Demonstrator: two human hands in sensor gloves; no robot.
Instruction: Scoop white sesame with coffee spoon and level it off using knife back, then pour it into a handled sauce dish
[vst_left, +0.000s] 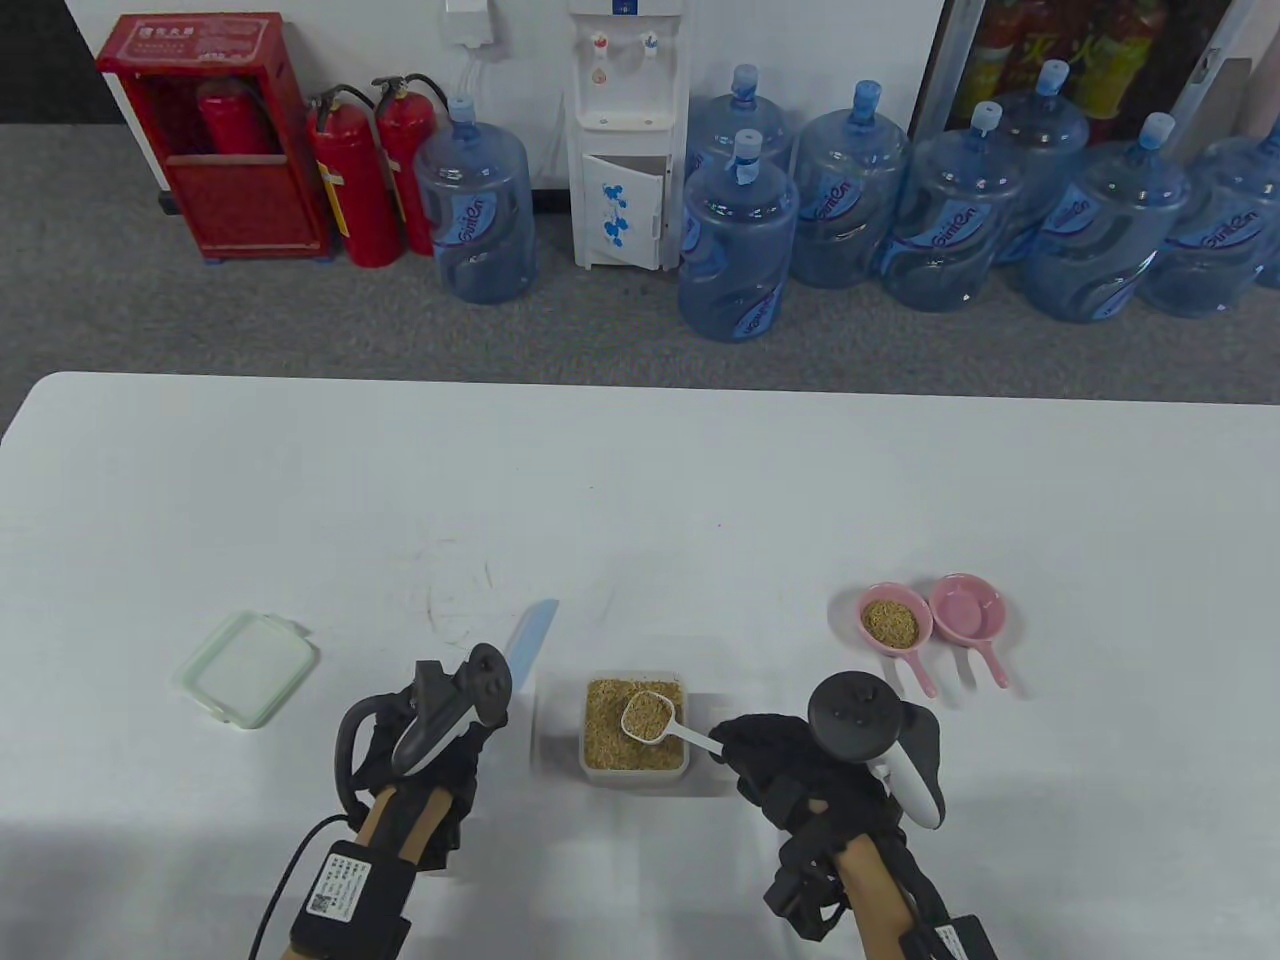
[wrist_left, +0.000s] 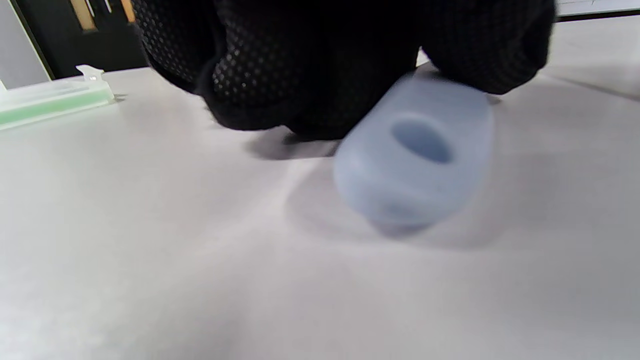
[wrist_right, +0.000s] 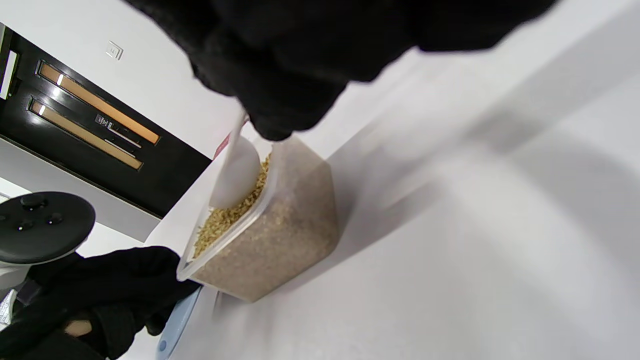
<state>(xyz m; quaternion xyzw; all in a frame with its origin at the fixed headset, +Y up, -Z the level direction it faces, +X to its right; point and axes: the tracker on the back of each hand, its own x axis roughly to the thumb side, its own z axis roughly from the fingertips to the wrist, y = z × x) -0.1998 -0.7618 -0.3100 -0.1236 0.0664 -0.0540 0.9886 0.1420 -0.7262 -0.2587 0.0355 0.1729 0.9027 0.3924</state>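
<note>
A clear square tub of sesame stands near the table's front middle. My right hand grips the handle of a white coffee spoon, whose heaped bowl sits over the tub. My left hand holds the pale blue knife by its handle, left of the tub, the blade pointing away over the table. Two pink handled sauce dishes lie at the right: the left dish holds sesame, the right dish holds nothing.
The tub's clear lid with a green seal lies at the front left. Beyond the table's far edge stand water bottles, a dispenser and fire extinguishers.
</note>
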